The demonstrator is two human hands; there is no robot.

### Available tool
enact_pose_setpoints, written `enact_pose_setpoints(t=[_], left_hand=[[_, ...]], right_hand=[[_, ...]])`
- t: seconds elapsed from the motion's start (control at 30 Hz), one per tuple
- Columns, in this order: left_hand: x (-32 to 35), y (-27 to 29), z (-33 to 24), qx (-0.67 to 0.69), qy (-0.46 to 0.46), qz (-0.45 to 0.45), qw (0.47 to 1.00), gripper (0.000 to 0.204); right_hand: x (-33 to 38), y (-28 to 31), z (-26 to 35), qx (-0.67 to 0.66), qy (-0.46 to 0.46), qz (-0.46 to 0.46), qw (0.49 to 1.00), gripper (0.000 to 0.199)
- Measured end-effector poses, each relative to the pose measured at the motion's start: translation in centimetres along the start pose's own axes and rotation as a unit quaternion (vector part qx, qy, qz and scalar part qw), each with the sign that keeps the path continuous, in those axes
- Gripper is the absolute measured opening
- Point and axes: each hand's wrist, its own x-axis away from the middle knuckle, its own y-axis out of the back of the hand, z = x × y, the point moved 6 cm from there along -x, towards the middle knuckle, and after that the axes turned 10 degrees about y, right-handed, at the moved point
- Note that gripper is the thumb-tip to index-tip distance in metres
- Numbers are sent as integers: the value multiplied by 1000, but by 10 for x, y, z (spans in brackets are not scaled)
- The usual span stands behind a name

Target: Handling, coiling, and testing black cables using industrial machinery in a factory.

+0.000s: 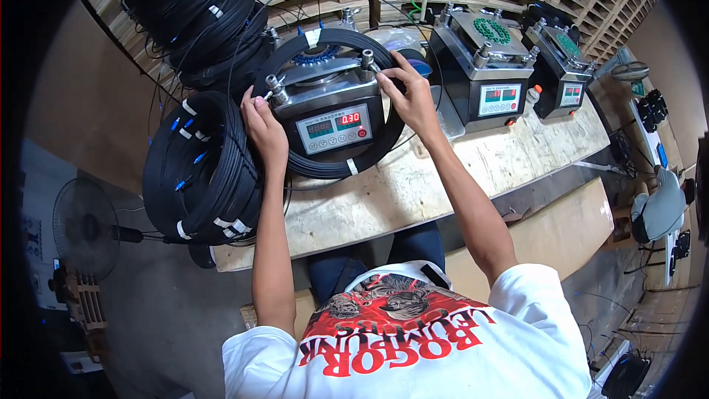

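A thick coil of black cable [352, 168] with white tape ties rings a boxy metal-topped machine [341, 130]. Its upper side passes behind the machine's front clamp posts; its lower side is by the tabletop. My left hand [266, 131] is closed at the coil's left side, fingertips beside the left clamp post [275, 87]. At the right side, my right hand [410, 100] is closed on the coil, thumb and fingers close to the right clamp post [368, 61]. Blue-tipped connectors stand in a round arrangement [314, 57] on the machine's top.
Left of the machine lie a large black cable coil [199, 203] and a tall stack of coils [196, 22]. Two similar machines [484, 77] [559, 74] stand to the right on the wooden table [399, 188]. A fan [85, 229] is at far left; another person [661, 203] sits at far right.
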Motion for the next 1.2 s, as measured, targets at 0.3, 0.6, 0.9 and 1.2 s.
enact_pose_setpoints(t=[0.3,0.6,0.9,1.2], left_hand=[[-3,2,5,-21,-44,-35,998,39],[0,-2,1,-2,-3,-5,1000,36],[0,2,-2,-1,-12,-6,1000,36],[0,1,7,1,-20,0,1000,37]], right_hand=[[-9,3,6,44,17,3,999,23],[-3,2,-13,57,-39,-8,998,56],[-2,5,20,74,-1,-44,996,20],[-4,4,6,-4,-88,-87,992,24]])
